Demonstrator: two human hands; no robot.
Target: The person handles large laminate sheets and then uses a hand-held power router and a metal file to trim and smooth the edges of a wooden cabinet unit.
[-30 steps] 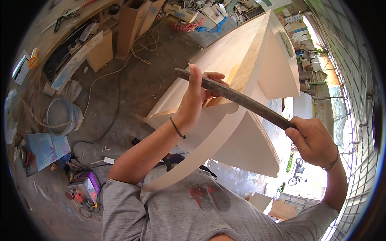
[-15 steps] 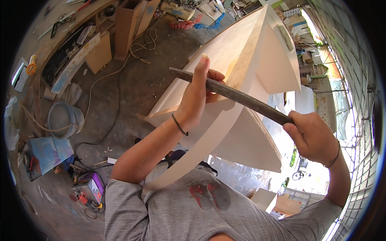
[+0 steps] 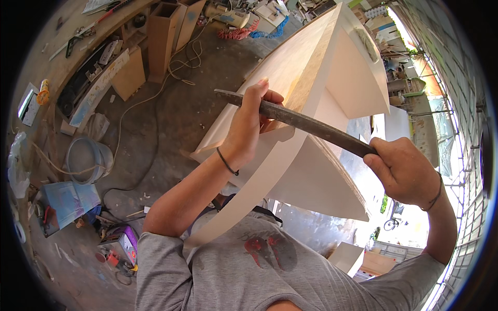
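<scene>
A long, flat, dark grey metal file (image 3: 319,127) slants across the middle, its far-left tip sticking out past my left hand. My left hand (image 3: 248,122) is closed near that end, thumb up on the near side and fingers curling round behind. At the lower right end, my right hand (image 3: 402,168) is wrapped round the file in a fist. The file crosses the top of a large pale wooden structure (image 3: 306,78) with angled white panels. Below it a curved, pale strip (image 3: 254,189) runs down toward my chest. Where exactly the file touches the wood is hard to see.
On the left stand a translucent bucket (image 3: 85,159), a purple-and-grey box (image 3: 122,243) and a cluttered workbench (image 3: 83,31). A pale cable (image 3: 122,116) snakes over the concrete floor. Coiled red and blue hoses (image 3: 270,32) lie beyond, and a mesh wall (image 3: 469,207) rises at right.
The file has slid slightly to the left relative to the wooden structure, with both hands still holding it. The whole view has shifted a little.
</scene>
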